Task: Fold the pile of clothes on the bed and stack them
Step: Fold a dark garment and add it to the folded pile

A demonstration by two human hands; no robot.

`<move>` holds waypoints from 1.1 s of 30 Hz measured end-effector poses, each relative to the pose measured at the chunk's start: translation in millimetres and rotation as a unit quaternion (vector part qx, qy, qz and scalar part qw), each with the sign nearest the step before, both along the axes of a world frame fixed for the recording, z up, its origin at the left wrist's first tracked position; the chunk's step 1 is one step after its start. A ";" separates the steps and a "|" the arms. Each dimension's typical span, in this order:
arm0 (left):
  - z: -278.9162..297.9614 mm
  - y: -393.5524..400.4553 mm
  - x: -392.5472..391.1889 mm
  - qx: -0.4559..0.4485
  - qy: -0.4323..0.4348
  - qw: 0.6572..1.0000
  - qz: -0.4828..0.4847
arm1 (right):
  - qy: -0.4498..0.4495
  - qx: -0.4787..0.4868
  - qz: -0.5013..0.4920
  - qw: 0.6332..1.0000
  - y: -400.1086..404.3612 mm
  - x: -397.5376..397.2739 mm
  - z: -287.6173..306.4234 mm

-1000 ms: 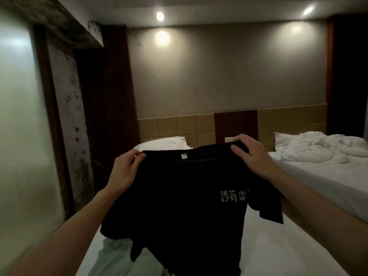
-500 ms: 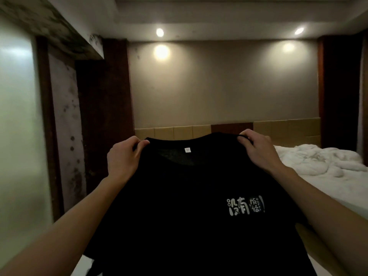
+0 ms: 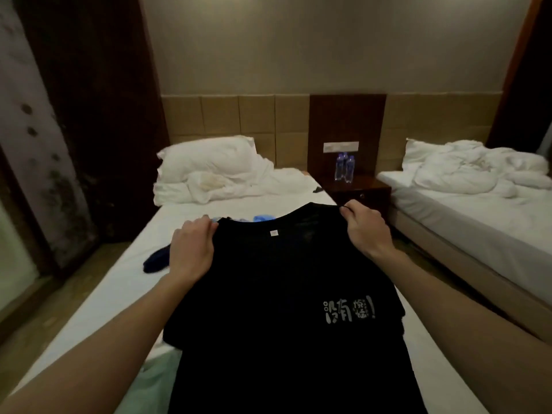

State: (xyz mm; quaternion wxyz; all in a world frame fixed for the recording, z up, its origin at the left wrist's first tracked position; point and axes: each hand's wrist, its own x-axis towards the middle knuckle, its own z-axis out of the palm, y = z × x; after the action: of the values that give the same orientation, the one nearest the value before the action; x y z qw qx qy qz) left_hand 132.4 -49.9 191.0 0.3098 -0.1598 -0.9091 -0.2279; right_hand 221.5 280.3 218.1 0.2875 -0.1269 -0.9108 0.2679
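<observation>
Black T-shirt, white chest print, spread wide

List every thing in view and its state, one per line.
Black T-shirt: held up by its shoulders, spread.
Left hand: grips the shirt.
Right hand: pinches the shirt.
Pillow: rumpled, on the bed.
Water bottles: upright on the nightstand.

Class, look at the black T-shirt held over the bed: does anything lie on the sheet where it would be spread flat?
Yes. A dark blue garment lies left of the black T-shirt, a light blue one beyond its collar, a pale green one below left.
</observation>
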 end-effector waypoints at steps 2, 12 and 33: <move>-44.8 13.7 -40.4 -0.010 -0.042 0.999 0.009 | -0.029 0.004 0.000 1.000 3.4 -42.8 -40.9; -268.6 57.2 -149.1 -0.075 -0.202 0.974 0.063 | -0.216 0.046 0.030 0.975 28.9 -173.3 -262.7; -215.3 -31.8 -38.9 -0.227 -0.476 0.839 0.138 | -0.521 -0.042 0.037 0.852 77.2 -51.3 -254.2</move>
State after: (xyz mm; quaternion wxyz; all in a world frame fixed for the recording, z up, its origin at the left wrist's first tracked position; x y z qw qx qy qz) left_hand 93.5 -81.6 -24.3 -0.1776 0.0297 -0.9835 -0.0184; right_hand 170.2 357.5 -36.1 -0.2447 -0.2263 -0.9190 0.2104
